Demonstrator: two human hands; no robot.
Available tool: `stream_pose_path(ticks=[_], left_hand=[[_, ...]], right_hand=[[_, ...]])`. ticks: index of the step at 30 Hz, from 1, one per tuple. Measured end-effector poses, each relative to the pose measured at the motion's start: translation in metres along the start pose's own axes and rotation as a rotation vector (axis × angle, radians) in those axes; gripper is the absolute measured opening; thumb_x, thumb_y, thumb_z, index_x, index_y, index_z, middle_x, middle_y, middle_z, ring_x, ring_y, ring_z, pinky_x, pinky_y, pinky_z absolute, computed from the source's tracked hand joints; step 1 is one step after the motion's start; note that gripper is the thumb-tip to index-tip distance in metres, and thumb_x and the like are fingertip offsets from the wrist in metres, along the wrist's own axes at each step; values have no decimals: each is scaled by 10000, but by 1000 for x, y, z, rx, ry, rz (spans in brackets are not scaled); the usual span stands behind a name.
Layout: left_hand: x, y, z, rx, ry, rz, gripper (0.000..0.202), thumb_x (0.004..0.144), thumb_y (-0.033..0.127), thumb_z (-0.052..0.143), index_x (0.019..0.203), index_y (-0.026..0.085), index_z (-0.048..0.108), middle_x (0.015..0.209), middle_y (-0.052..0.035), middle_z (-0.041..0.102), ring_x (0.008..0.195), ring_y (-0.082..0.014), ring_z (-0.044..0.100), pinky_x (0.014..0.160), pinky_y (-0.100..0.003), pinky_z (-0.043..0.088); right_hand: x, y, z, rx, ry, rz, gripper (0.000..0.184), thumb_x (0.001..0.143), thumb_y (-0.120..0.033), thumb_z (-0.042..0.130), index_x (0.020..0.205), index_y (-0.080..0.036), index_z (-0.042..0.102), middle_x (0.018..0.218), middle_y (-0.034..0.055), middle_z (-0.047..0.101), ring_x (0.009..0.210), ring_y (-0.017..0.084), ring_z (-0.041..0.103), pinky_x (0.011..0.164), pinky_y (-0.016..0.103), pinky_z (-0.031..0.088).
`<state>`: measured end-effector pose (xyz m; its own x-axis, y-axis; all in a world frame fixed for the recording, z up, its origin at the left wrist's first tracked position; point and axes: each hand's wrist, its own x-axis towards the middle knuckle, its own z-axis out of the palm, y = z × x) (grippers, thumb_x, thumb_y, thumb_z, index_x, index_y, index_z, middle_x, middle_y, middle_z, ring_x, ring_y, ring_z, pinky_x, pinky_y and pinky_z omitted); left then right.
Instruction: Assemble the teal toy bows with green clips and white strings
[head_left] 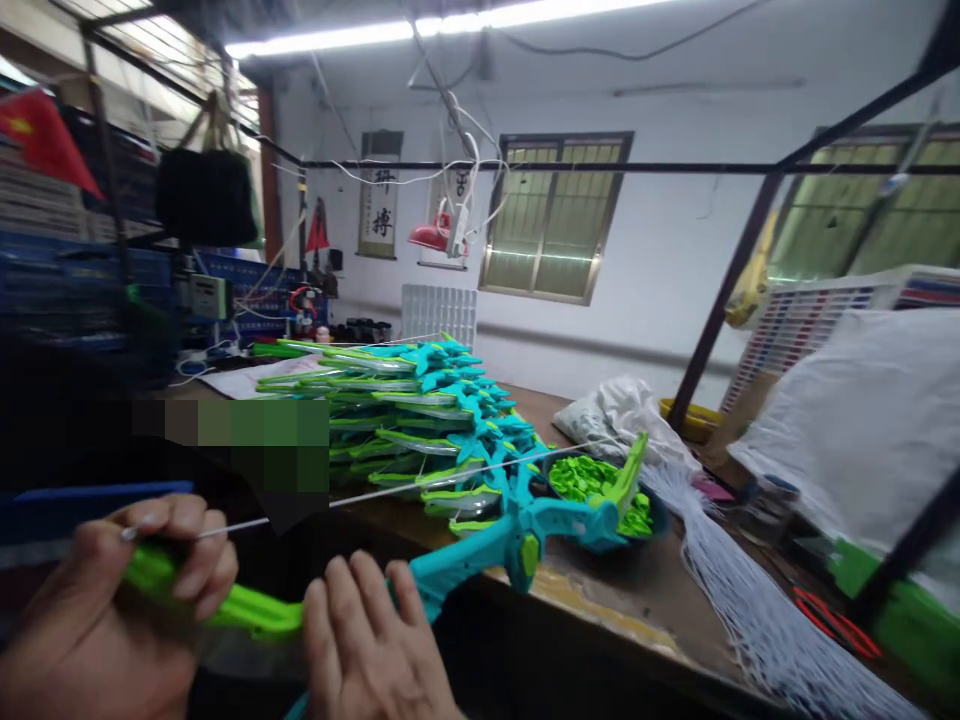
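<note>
A toy bow [469,552] with a teal body and lime green limbs lies slantwise before me, its far green tip beside the bowl of green pieces. Wrapped around the near green limb, my left hand [142,600] also pinches the end of the white string [360,497] near its thumb. That string runs taut across to the far limb. My right hand [375,640] presses over the bow where green meets teal, fingers bent over it and thumb hidden. Beyond it, a large pile of similar teal and green bows [420,410] is stacked on the table.
A dark bowl [658,525] holds small lime green pieces [585,478]. A bundle of white strings [720,570] trails over the table's right side, near white sacks [622,415] and red-handled scissors [836,622]. A dark frame post [724,300] rises at the right. A red lamp [431,235] hangs above.
</note>
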<state>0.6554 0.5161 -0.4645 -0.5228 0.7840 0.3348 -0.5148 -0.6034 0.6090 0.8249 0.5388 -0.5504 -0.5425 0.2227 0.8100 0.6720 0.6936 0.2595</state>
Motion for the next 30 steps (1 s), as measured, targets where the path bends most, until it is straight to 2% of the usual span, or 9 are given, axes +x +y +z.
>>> stream_pose_path(ticks=[4, 6, 9, 13, 17, 19, 24, 27, 30], left_hand=[[7, 16, 19, -145, 29, 201, 329, 1034, 257, 374, 779, 160, 557, 755, -6, 543, 516, -108, 454, 407, -207, 465], [15, 22, 23, -214, 54, 232, 352, 1049, 296, 365, 799, 144, 561, 749, -8, 541, 503, -100, 449, 405, -205, 452], [30, 30, 20, -301, 73, 283, 372, 1062, 310, 381, 790, 141, 572, 748, -6, 555, 510, -90, 457, 418, -196, 433], [58, 41, 16, -348, 117, 360, 343, 1072, 319, 427, 820, 171, 608, 758, 16, 591, 595, -84, 522, 516, -177, 474], [110, 52, 15, -323, 211, 565, 195, 976, 267, 581, 803, 179, 605, 786, -33, 676, 607, -141, 616, 538, -243, 561], [143, 57, 14, -229, 243, 541, 71, 885, 160, 656, 883, 194, 594, 873, -38, 717, 639, -163, 668, 616, -306, 617], [222, 62, 7, -117, 307, 368, 221, 839, 9, 586, 907, 200, 498, 790, -39, 703, 674, -191, 711, 719, -418, 644], [264, 63, -10, -114, 390, 379, 227, 861, -2, 549, 847, 201, 448, 780, -17, 665, 690, -165, 700, 751, -412, 643], [301, 61, -41, -91, 492, 406, 219, 891, 3, 529, 861, 204, 448, 786, 16, 628, 694, -134, 675, 755, -383, 639]], right_hand=[[47, 21, -22, 59, -80, -191, 658, 977, -427, 580, 1492, -43, 440, 1483, 206, 523, 1404, 388, 443, 1061, 597, 512], [66, 24, -18, 45, -30, -281, 575, 1002, -332, 519, 1482, -24, 453, 1513, 219, 482, 1441, 407, 374, 1069, 635, 487], [93, 28, -2, 27, 15, -399, 491, 1015, -157, 393, 1473, 8, 458, 1433, 220, 547, 1370, 386, 443, 1090, 633, 464], [145, 49, 10, -9, -48, -606, 496, 1043, -131, 338, 1525, -26, 392, 1427, 192, 541, 1355, 364, 440, 1128, 633, 413], [223, 79, 20, -89, -40, -677, 502, 1060, -138, 356, 1559, -91, 349, 1445, 186, 530, 1373, 372, 420, 1105, 619, 411], [267, 93, 34, -92, -76, -713, 519, 1052, -110, 374, 1569, -105, 330, 1461, 176, 528, 1373, 349, 430, 1098, 574, 424], [359, 114, 86, -75, -247, -656, 633, 976, -53, 561, 1568, -147, 359, 1593, 141, 404, 1472, 336, 343, 1141, 525, 405], [361, 117, 99, -76, -282, -407, 891, 841, -104, 792, 1577, -45, 295, 1625, 235, 295, 1489, 402, 300, 1160, 555, 395], [295, 125, 91, -4, -266, -438, 786, 871, -149, 762, 1531, -15, 358, 1530, 249, 447, 1407, 385, 434, 1128, 523, 453]])
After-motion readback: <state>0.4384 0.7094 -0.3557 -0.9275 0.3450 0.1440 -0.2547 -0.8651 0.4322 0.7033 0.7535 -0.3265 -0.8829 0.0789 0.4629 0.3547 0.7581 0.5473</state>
